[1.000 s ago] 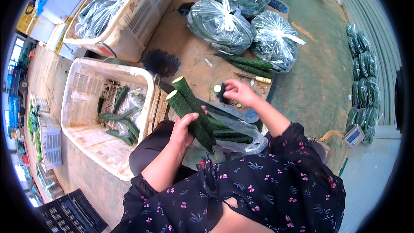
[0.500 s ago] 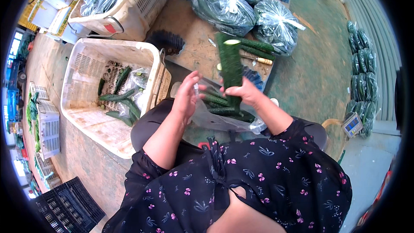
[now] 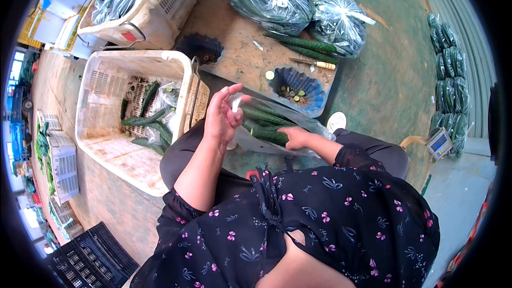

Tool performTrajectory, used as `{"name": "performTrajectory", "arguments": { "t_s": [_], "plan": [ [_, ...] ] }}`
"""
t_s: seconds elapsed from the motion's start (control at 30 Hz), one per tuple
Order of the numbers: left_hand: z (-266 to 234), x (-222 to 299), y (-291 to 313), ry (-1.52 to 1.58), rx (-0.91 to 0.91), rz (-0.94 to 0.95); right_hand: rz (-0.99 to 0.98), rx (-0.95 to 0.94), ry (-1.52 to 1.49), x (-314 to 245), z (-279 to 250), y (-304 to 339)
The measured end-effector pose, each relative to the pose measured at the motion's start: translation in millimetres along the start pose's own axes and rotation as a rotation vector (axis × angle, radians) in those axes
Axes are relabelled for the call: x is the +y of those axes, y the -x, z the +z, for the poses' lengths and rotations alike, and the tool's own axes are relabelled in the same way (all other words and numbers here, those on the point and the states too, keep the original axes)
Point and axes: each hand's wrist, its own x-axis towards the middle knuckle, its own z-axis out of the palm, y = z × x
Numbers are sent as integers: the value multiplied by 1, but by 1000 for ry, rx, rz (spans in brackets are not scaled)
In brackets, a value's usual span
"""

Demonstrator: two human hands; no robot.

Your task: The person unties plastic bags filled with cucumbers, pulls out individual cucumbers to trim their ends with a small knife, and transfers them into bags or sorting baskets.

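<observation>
A clear plastic bag point(image 3: 250, 145) with several long green cucumbers inside lies across my lap. My right hand point(image 3: 300, 137) reaches into it, fingers closed around the near end of a dark cucumber point(image 3: 268, 134) that rests on the others. At the bag's left side, my left hand point(image 3: 220, 117) is raised with a whitish edge of the plastic caught between thumb and fingers. Just beyond the bag, a blue fluted tray point(image 3: 316, 105) holds several cut cucumber ends, and one cut piece point(image 3: 270, 75) lies beside it.
Loose cucumbers point(image 3: 309, 45) and a wooden-handled knife point(image 3: 324, 65) lie on the low platform, before tied bags of cucumbers point(image 3: 272, 8). A white crate point(image 3: 88, 112) with a few cucumbers stands left. Packed cucumber bags point(image 3: 452, 74) line the right wall, near a small device with a screen point(image 3: 439, 144).
My right hand has lowered the upright cucumber into the bag, laying it on the others. The blue tray and cut ends have come into view. My left hand has risen slightly leftward.
</observation>
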Motion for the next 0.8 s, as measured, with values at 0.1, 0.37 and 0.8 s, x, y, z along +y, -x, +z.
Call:
{"name": "performTrajectory", "arguments": {
  "t_s": [0.1, 0.37, 0.8],
  "plan": [
    [1, -2, 0, -25, 2, 1, -107, 52, 129, -11, 10, -11],
    [8, -5, -2, -50, -28, -11, -125, 487, 120, -8, -17, -48],
    [17, -16, 12, -177, -252, -156, 177, 203, 594, 10, 55, 44]
  ]
}}
